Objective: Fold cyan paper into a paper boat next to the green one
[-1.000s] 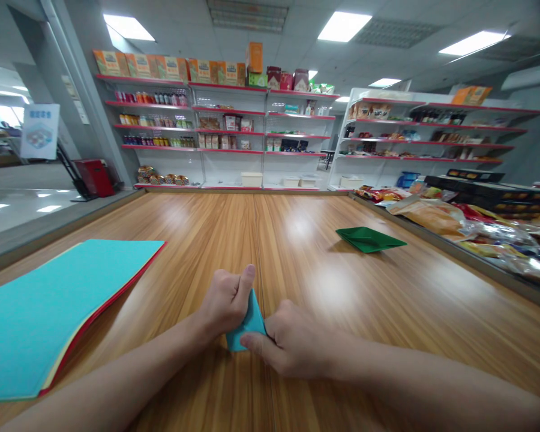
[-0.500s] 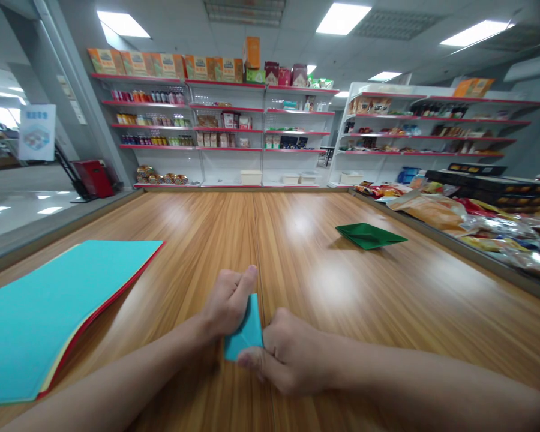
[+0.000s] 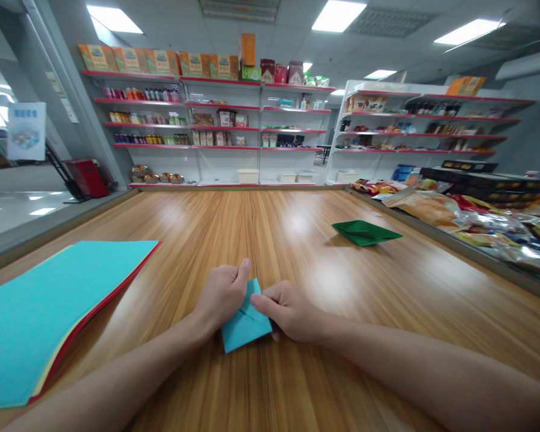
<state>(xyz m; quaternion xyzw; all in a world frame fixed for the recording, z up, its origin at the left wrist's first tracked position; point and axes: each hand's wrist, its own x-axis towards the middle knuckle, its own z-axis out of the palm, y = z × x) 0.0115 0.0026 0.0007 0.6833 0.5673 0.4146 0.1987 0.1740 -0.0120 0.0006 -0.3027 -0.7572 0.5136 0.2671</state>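
Observation:
A small folded piece of light blue paper (image 3: 246,329) is between my two hands, low in the middle of the view. My left hand (image 3: 224,294) is closed on its left edge, thumb pointing up and away. My right hand (image 3: 290,309) pinches its upper right part, the thumb lying on top and the fingers underneath. Creases cross the paper's face, and its lower end sticks out toward me. Part of it is hidden by my hands.
On the wooden table (image 3: 198,240), a stack of coloured sheets (image 3: 67,300), light blue on top, lies at left. A folded green paper shape (image 3: 366,233) sits at right. Packaged snacks (image 3: 459,216) line the right side. Stocked shelves (image 3: 225,147) stand behind the table.
My right hand has moved up along the blue paper, from its lower right corner to its upper right part. More of the paper's lower end now shows.

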